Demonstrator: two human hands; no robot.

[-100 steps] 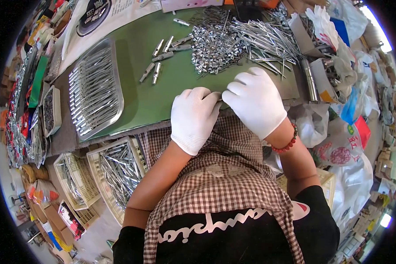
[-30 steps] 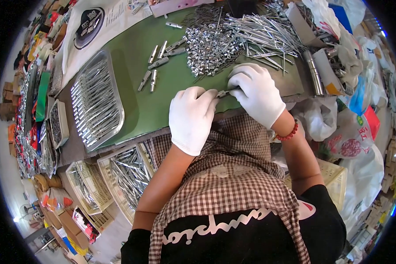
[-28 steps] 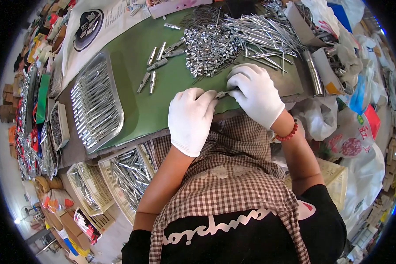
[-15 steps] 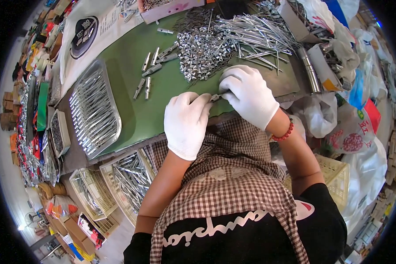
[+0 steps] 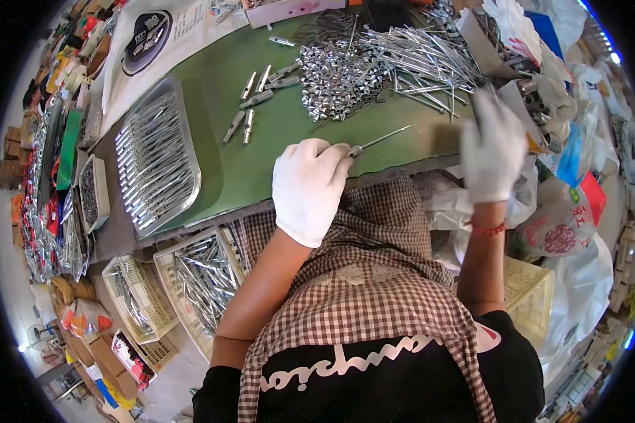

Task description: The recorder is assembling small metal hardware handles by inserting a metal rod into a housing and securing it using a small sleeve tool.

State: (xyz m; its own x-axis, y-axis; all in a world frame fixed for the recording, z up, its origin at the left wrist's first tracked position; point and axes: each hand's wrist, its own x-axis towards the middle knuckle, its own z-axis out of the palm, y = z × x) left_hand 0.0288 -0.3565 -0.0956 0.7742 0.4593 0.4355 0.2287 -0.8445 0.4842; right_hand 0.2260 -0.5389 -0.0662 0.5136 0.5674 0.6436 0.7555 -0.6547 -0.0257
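Observation:
In a white knit glove, my left hand (image 5: pixel 310 190) is closed near the front edge of the green work surface (image 5: pixel 226 176). Its thumb and fingers pinch a short metal sleeve, mostly hidden, with a thin metal rod (image 5: pixel 384 137) sticking out toward the right. My right hand (image 5: pixel 494 151), also gloved, is raised at the right end of the surface, apart from the left. Motion smears its fingers, so what they hold, if anything, is unclear. Beyond the left hand lie several loose metal sleeves (image 5: pixel 249 127) and a heap of small shiny metal collars (image 5: pixel 342 81).
Long thin metal bolts (image 5: pixel 430 63) are heaped at the back right. On the left, a clear tray (image 5: pixel 194 166) holds rows of metal rods. Below the table edge stands a cream basket (image 5: pixel 164 264) of metal parts. Plastic bags (image 5: pixel 557 218) crowd the right side.
My right hand has left the left hand and swung right, its fingers now blurred. The thin rod now shows projecting from the sleeve that my left hand still grips. The view has shifted slightly.

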